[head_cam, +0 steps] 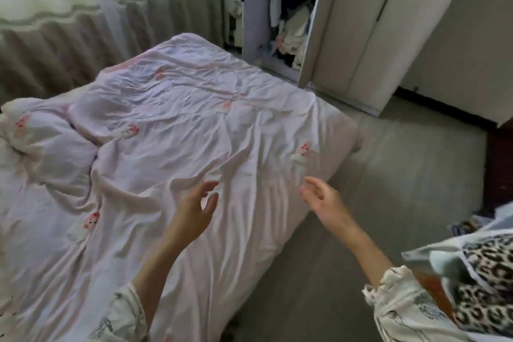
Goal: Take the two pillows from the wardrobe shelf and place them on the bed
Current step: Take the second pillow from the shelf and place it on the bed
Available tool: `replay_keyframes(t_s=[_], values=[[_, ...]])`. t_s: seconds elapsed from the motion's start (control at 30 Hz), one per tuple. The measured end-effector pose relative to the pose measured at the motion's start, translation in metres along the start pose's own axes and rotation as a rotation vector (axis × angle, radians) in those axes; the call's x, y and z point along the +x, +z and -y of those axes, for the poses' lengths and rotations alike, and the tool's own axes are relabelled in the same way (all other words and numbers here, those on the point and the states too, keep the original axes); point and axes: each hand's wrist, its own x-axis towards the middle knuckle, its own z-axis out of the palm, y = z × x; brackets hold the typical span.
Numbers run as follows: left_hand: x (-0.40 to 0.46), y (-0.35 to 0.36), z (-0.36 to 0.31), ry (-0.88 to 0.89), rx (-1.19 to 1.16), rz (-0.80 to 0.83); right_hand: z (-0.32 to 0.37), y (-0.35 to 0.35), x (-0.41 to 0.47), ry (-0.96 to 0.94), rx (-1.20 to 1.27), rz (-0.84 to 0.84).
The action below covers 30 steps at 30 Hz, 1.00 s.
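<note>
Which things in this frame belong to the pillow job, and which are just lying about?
Job:
bed
pillow at its far left
open wardrobe
left hand and right hand, both empty

Lying about:
curtains
leopard-print cloth
carpet

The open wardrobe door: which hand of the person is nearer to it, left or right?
Right. The right hand hangs over the bed's near corner, on the wardrobe door side. The left hand is over the quilt, farther from the door. Both are open and hold nothing.
</note>
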Motion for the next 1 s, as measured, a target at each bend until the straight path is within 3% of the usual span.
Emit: replay_keyframes(t_s=[0.37,0.7,1.0], values=[[0.198,0.178,-0.121,0.204,-0.074,0.228,-0.028,-0.172,0.119,0.067,0.102,-0.341],[0.374,0.307,-0.238,0.426,0.051,0.503,-0.021,-0.322,0.244,0.134,0.147,-0.584],[0.509,0.418,-0.316,0.474,0.063,0.545,-0.059,-0.457,0.374,0.172,0.067,-0.542]])
